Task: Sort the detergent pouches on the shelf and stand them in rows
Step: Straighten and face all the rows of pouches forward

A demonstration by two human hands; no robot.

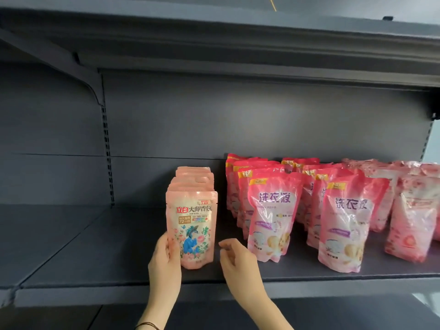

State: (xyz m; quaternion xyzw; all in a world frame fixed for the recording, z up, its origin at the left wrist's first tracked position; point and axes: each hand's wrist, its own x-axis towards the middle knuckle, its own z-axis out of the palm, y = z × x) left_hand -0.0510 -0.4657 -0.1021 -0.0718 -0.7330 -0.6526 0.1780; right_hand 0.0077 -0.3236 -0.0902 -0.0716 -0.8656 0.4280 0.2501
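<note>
A row of peach-pink pouches with a floral picture stands front to back on the dark shelf (95,246). My left hand (164,260) grips the left edge of the front peach pouch (194,225), which stands upright. My right hand (234,258) hovers just right of that pouch, fingers loosely curled, holding nothing. To the right stand two rows of red-pink pouches with purple lettering, fronted by one pouch (273,215) and another (347,225). Paler pink pouches (412,215) stand in rows at the far right.
The shelf's left half is bare dark metal. A grey back panel with a slotted upright (107,148) stands behind. The upper shelf (214,44) overhangs the pouches. The shelf's front lip (95,296) runs below my hands.
</note>
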